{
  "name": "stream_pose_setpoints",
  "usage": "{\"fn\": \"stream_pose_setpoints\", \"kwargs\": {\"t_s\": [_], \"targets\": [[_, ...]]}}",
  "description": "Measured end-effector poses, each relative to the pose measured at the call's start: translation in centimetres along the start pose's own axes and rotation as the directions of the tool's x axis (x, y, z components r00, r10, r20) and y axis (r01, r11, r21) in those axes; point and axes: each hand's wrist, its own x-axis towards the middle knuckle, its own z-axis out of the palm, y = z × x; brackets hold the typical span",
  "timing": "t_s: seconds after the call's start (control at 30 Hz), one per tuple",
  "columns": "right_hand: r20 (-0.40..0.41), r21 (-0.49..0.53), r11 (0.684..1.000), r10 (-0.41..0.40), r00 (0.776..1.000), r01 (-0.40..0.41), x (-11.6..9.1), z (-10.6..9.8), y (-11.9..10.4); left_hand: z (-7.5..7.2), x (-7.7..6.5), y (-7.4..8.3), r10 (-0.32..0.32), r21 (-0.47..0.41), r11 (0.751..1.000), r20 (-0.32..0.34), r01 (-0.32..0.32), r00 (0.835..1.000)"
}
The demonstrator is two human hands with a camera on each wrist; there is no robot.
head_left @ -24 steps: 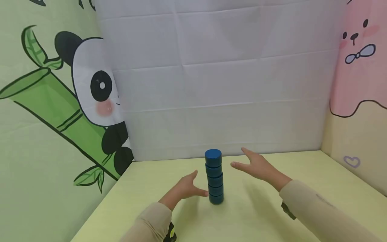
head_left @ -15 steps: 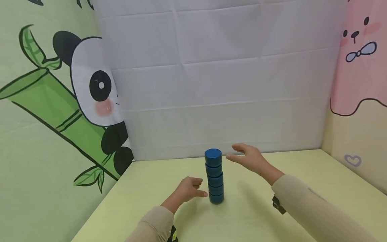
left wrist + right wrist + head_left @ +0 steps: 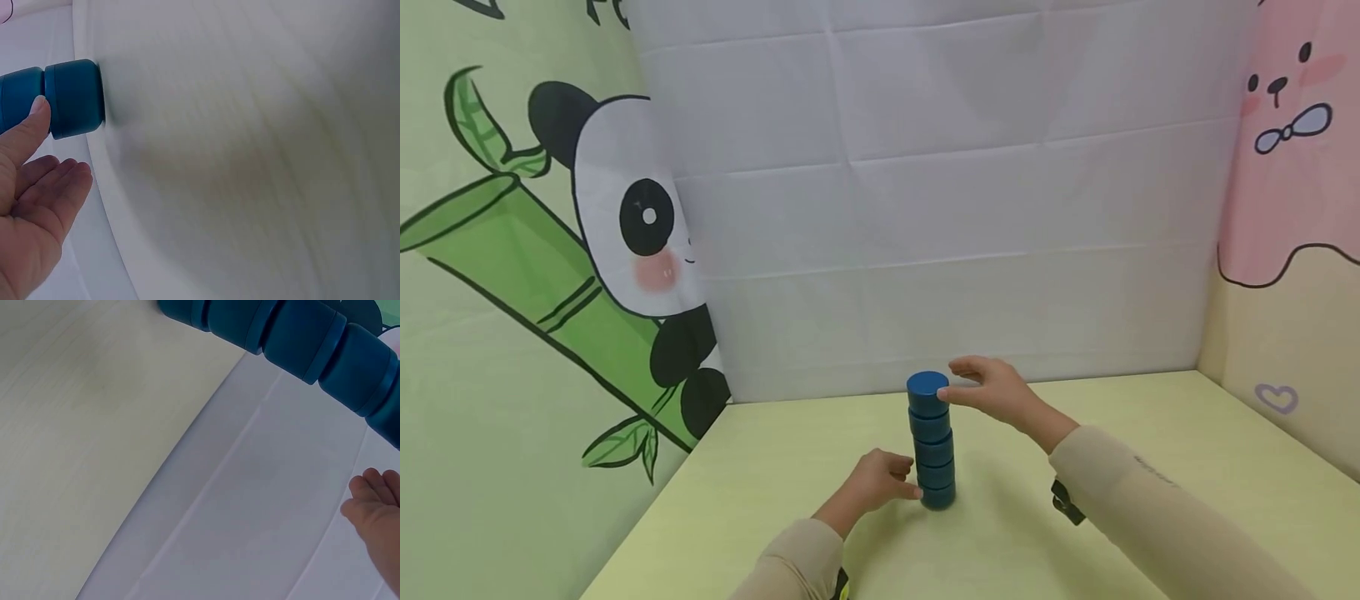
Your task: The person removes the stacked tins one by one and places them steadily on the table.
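Observation:
A stack of several blue round cylinders [image 3: 934,451] stands upright on the table, its pieces slightly out of line. Low on the stack's left side is my left hand [image 3: 872,481], fingers and thumb apart. In the left wrist view, its thumb [image 3: 37,112] overlaps the cylinder above the bottom one [image 3: 75,98]; whether it touches, I cannot tell. My right hand [image 3: 996,390] is at the right of the top cylinder [image 3: 928,394], thumb overlapping its edge in the head view. From the right wrist, that hand [image 3: 375,506] appears apart from the stack, holding nothing.
The pale yellow table [image 3: 760,475] runs back to a white cloth backdrop [image 3: 940,208]. A panda-print wall [image 3: 490,375] rises on the left and a wall with a pink cartoon animal [image 3: 1285,200] on the right.
My right hand has moved left to the top of the stack. My left hand has shifted slightly right and down, closer to the lower cylinders, its fingers more bent. The stack stays put.

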Motion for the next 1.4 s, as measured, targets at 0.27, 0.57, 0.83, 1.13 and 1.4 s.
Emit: {"fn": "stream_pose_setpoints", "kwargs": {"t_s": [0.27,0.57,0.83,1.13,1.4], "targets": [[0.023,0.029,1.000,0.001,1.000,-0.002,0.1,0.6,-0.2,0.5,0.2,-0.2,-0.007,0.003,1.000,0.012,0.007,1.000],[0.015,0.041,0.999,0.018,1.000,-0.018,0.2,1.2,-0.1,0.8,0.1,0.0,0.018,-0.015,1.000,0.026,-0.018,0.999],[0.015,0.049,0.999,0.008,1.000,-0.009,0.3,1.2,-0.6,0.8,0.2,-0.1,0.045,-0.025,0.999,0.022,-0.045,0.999],[0.001,0.074,0.997,0.015,1.000,-0.015,0.2,1.4,-0.9,0.9,0.2,-0.1,0.023,-0.016,1.000,0.010,-0.023,1.000],[-0.012,0.107,0.994,0.034,0.999,-0.033,0.2,1.6,-1.1,0.9,0.2,-0.3,0.026,-0.031,0.999,0.010,-0.026,1.000]]}}
